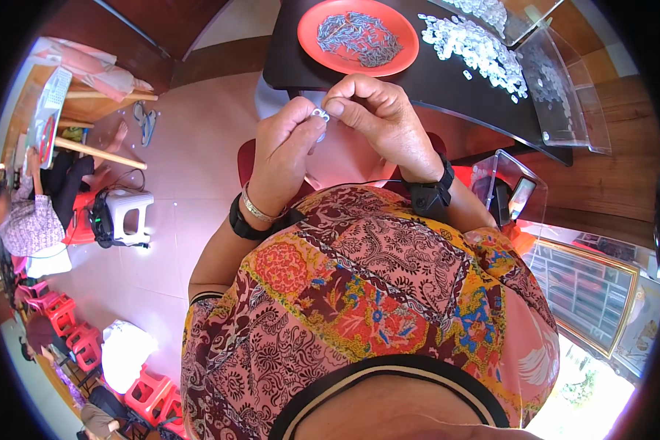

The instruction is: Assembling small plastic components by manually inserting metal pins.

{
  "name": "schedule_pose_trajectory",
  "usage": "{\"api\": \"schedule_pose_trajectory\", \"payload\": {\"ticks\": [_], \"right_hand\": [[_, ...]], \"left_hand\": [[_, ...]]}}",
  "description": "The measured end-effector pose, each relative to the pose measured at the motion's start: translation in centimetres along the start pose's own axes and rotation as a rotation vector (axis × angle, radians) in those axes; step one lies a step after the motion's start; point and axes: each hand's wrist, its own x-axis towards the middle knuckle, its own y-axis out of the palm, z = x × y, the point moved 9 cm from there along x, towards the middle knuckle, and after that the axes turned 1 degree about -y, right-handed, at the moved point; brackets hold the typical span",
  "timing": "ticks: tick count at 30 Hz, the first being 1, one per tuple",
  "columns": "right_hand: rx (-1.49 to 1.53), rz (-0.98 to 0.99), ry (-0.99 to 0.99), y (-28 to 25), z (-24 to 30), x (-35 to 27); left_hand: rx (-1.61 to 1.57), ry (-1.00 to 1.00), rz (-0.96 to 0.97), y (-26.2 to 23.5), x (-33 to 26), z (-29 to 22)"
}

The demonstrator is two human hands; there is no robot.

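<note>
My left hand (pixel 280 150) is closed, with a small whitish plastic piece (pixel 320 114) pinched between thumb and bent forefinger. Just right of it, my right hand (pixel 385 121) is closed too, thumb and forefinger pressed together at the piece; whatever lies between those fingertips is too small to make out. Both hands are in front of the near edge of a dark table (pixel 436 95). Beyond them on that table stands a red plate (pixel 306 42) of small, slim grey pieces (pixel 363 40), screw-like in shape. A heap of small clear-white plastic pieces (pixel 480 55) spreads to its right.
A clear plastic bin (pixel 583 110) lies at the table's right end with white pieces inside. Below it, another clear box (pixel 524 176) holds a phone. At left, a person (pixel 33 220) sits at another table, near a white stool (pixel 132 216). Red stools (pixel 84 345) stand lower left.
</note>
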Motion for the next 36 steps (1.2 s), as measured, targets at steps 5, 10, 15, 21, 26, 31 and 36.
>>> {"api": "schedule_pose_trajectory", "payload": {"ticks": [5,10,15,21,26,31,36], "right_hand": [[0.068,-0.021,0.041,0.02,-0.41,-0.1],[0.035,-0.019,0.043,0.06,-0.15,-0.18],[0.031,-0.018,0.054,0.19,-0.19,-0.29],[-0.002,0.025,0.067,0.42,-0.41,-0.26],[-0.042,0.066,0.077,0.64,-0.36,-0.3],[-0.05,-0.02,0.01,-0.23,0.04,-0.12],[-0.068,0.008,0.03,0.21,-0.06,-0.22]], "left_hand": [[0.03,0.018,-0.005,-0.15,-0.1,0.02],[-0.001,-0.011,-0.018,-0.36,-0.29,0.39],[-0.004,-0.001,-0.008,-0.33,-0.36,0.34],[0.0,-0.011,0.0,-0.37,-0.43,0.71],[-0.006,-0.016,0.004,-0.3,-0.42,0.8],[0.005,-0.009,-0.006,-0.45,-0.44,0.72],[0.001,-0.023,-0.016,-0.43,-0.48,0.84]]}}
